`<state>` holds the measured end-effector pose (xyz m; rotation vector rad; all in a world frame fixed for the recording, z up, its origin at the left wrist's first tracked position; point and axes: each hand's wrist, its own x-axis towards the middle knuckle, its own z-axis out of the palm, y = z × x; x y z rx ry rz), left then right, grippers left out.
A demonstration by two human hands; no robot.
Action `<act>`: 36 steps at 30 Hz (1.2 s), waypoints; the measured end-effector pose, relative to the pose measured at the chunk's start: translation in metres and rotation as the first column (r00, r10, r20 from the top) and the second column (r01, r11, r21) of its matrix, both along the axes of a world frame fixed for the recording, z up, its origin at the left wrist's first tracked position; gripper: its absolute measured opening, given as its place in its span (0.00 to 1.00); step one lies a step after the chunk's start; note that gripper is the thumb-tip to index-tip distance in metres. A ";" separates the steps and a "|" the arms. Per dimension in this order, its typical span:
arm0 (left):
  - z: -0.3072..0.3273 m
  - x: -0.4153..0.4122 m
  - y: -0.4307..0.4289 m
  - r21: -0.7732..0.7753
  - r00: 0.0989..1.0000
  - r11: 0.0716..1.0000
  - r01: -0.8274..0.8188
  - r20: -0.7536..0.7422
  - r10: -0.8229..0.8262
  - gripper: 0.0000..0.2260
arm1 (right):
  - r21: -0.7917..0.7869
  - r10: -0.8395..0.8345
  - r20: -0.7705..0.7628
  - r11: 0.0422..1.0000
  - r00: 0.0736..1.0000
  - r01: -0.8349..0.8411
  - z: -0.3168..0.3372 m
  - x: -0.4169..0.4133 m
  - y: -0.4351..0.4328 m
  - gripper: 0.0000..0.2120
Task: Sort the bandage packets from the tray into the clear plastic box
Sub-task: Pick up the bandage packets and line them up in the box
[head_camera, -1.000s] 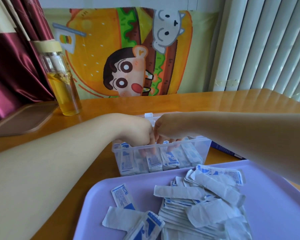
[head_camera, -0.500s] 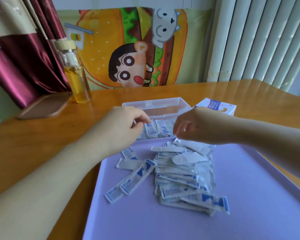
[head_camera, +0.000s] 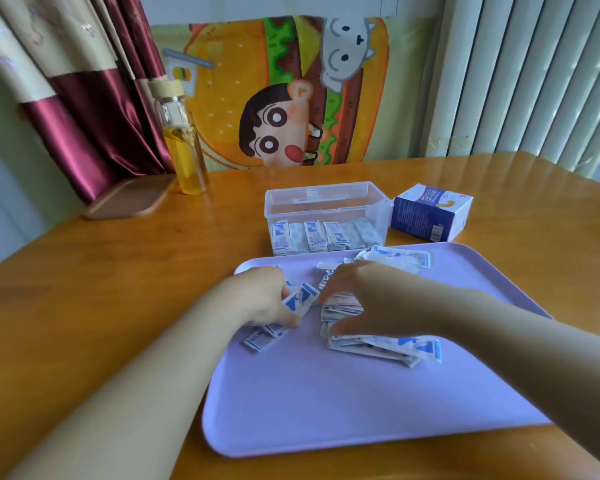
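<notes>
The fingertips of the left hand are blurred and partly hidden, but a few bandage packets are gripped in its curled fingers. Just right of it, the right hand is clasped, fingers and thumb curled, on the packet pile lying on the tray. Beyond both hands, a row of upright packets is held in the clear plastic box.

A home room: wooden table, satin curtains, cartoon burger cloth on the wall
</notes>
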<state>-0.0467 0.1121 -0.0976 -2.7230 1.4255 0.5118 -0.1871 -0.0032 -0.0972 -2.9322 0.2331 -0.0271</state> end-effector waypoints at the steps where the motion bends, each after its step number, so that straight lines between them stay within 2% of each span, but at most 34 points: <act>1: 0.000 0.001 0.000 0.000 1.000 1.000 0.007 -0.013 -0.007 0.11 | 0.007 0.002 0.013 1.000 1.000 -0.002 0.002 0.001 0.000 0.19; 4: -0.006 0.005 0.001 -0.059 0.997 0.998 0.023 -0.078 -0.027 0.17 | 0.060 -0.023 0.056 0.998 0.998 0.019 0.007 0.001 -0.005 0.17; 7: -0.007 0.014 0.010 -0.144 0.988 0.989 0.019 -0.150 -0.041 0.17 | 0.135 -0.060 0.087 0.990 0.994 0.048 0.009 0.004 -0.012 0.13; 9: 0.001 0.027 0.017 -0.334 0.941 0.936 -0.113 -0.337 -0.007 0.12 | 0.181 -0.099 0.126 0.981 0.987 0.076 0.010 0.010 -0.016 0.10; 11: 0.012 0.040 0.019 -0.522 0.785 0.752 -0.402 -0.620 -0.011 0.06 | 0.205 -0.128 0.154 0.974 0.980 0.095 0.011 0.020 -0.017 0.09; 12: 0.016 0.046 0.018 -0.551 0.684 0.636 -0.539 -0.728 -0.051 0.05 | 0.210 -0.133 0.157 0.973 0.979 0.099 0.011 0.029 -0.017 0.08; 13: 0.018 0.050 0.014 -0.566 0.616 0.536 -0.627 -0.781 -0.103 0.04 | 0.210 -0.133 0.153 0.973 0.979 0.099 0.011 0.037 -0.015 0.09; 16: 0.019 0.048 -0.005 -0.604 0.556 0.347 -0.717 -0.796 -0.239 0.03 | 0.185 -0.119 0.038 0.977 0.992 0.110 0.006 0.061 -0.004 0.14; 18: 0.014 0.047 -0.016 -0.587 0.496 0.277 -0.761 -0.801 -0.335 0.03 | 0.059 -0.104 -0.093 0.992 0.990 0.110 0.003 0.073 0.002 0.20; 20: 0.010 0.049 -0.019 -0.535 0.415 0.238 -0.811 -0.812 -0.411 0.04 | -0.041 -0.089 -0.185 0.996 0.979 0.083 0.003 0.081 0.005 0.22; 22: 0.006 0.055 -0.019 -0.479 0.346 0.225 -0.849 -0.824 -0.449 0.04 | -0.007 -0.089 -0.224 0.996 0.971 0.090 0.003 0.089 0.001 0.19; 25: 0.006 0.063 -0.012 -0.398 0.270 0.194 -0.897 -0.839 -0.473 0.03 | 0.140 -0.098 -0.245 0.981 0.964 0.135 0.003 0.094 -0.004 0.13; 27: 0.006 0.068 -0.008 -0.328 0.215 0.160 -0.931 -0.846 -0.488 0.03 | 0.154 -0.087 -0.242 0.980 0.966 0.127 0.003 0.095 -0.006 0.11; 30: 0.006 0.071 -0.005 -0.245 0.144 0.133 -0.961 -0.845 -0.516 0.04 | 0.210 -0.058 -0.149 0.974 0.987 0.089 0.009 0.091 -0.009 0.08; 34: 0.007 0.069 -0.002 -0.145 0.066 0.099 -0.984 -0.825 -0.561 0.06 | 0.259 -0.067 0.132 0.965 0.989 0.031 0.016 0.084 -0.013 0.13; 36: 0.008 0.068 0.000 -0.107 0.034 0.091 -0.990 -0.809 -0.587 0.07 | 0.243 -0.074 0.205 0.970 0.976 0.022 0.016 0.082 -0.015 0.17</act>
